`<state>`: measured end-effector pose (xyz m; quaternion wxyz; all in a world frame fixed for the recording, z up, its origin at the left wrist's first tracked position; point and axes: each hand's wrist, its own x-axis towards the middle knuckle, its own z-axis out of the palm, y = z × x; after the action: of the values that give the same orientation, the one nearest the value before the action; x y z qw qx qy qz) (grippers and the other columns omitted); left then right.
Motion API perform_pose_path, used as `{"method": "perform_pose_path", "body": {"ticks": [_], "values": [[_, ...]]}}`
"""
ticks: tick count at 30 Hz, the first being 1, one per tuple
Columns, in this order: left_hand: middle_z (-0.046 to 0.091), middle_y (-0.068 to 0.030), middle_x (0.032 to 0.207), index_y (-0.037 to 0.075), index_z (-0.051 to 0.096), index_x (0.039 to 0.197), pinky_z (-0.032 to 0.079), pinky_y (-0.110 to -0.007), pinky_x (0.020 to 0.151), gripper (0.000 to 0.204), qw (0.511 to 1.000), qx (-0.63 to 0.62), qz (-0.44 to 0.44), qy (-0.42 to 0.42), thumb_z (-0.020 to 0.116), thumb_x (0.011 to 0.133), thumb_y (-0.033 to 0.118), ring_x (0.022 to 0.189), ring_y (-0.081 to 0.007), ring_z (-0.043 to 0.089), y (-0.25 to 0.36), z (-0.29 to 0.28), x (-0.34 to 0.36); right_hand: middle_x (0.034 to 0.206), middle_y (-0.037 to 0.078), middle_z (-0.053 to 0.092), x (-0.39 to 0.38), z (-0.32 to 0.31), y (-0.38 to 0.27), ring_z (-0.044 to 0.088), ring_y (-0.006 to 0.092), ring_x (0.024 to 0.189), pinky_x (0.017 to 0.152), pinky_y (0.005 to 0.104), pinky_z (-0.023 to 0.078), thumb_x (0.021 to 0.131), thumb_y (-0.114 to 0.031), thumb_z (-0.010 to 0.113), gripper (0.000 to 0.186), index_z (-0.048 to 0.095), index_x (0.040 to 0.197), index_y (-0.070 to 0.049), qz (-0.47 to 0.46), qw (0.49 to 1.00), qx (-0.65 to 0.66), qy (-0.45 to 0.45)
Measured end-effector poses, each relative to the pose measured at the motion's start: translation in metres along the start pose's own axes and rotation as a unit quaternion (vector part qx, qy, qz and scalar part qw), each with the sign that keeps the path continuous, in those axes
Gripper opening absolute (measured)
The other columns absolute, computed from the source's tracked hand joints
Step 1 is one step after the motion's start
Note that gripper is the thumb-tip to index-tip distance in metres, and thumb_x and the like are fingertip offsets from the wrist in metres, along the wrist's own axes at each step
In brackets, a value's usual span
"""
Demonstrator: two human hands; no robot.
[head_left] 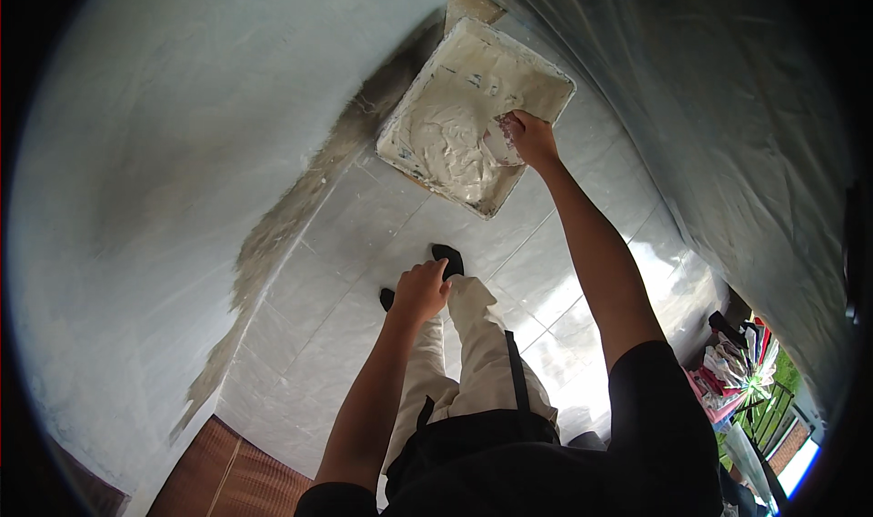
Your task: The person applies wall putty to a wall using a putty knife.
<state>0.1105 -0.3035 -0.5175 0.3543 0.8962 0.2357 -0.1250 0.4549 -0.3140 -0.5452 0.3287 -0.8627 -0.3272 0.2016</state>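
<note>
My right hand (530, 138) reaches far forward, its fingers closed around a plaster-smeared scraper (499, 142). The blade rests in wet, cream-grey plaster (447, 144) near the right side of a shallow rectangular tray (412, 165). The plaster is heaped and wavy on the tray's left and near part, with a thinner smear over the far part. Most of the scraper's handle is hidden by my fingers. My left hand (421, 289) hangs in front of my legs, away from the tray. Its fingers are loosely curled, and no object shows in it.
To the left stands a pale plastered wall (182, 153) with a rough, dark strip (291, 208) along its foot. Plastic sheeting (727, 108) hangs on the right. Grey tiles (355, 217) cover the floor. Clothes (727, 367) pile up at the lower right.
</note>
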Motion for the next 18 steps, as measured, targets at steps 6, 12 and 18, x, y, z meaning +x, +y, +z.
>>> {"method": "perform_pose_path", "body": {"ticks": [6,12,18], "values": [[0.065,-0.0127,0.101,0.005,0.054,0.124,0.050,-0.046,0.078,0.045,1.000,-0.011,0.001,0.006,0.064,0.085,0.025,0.092,-0.0313,0.064,0.001,-0.001,-0.003,0.087,0.012,0.071,0.003,-0.008,0.017,0.069,0.0250,0.078,0.072,0.0363,0.053,0.088,-0.015,0.057,0.022,0.068,0.104,-0.007,0.127,0.988,0.086,-0.011],[0.065,-0.0130,0.102,0.005,0.054,0.124,0.050,-0.046,0.078,0.045,1.000,-0.014,-0.006,0.005,0.064,0.085,0.025,0.092,-0.0316,0.064,0.005,-0.008,-0.005,0.076,0.002,0.064,0.000,-0.029,0.017,0.057,0.0082,0.065,0.058,0.0260,0.046,0.093,-0.010,0.053,0.021,0.067,0.103,0.000,0.179,0.925,0.330,-0.056],[0.064,-0.0133,0.111,0.005,0.053,0.125,0.050,-0.046,0.082,0.045,0.999,-0.011,0.007,0.029,0.064,0.085,0.024,0.098,-0.0322,0.063,0.009,-0.026,-0.002,0.090,0.003,0.066,-0.005,-0.060,-0.027,0.060,0.0112,0.073,0.062,0.0260,0.047,0.096,-0.008,0.050,0.023,0.061,0.113,0.001,0.196,0.825,0.524,-0.075]]}}
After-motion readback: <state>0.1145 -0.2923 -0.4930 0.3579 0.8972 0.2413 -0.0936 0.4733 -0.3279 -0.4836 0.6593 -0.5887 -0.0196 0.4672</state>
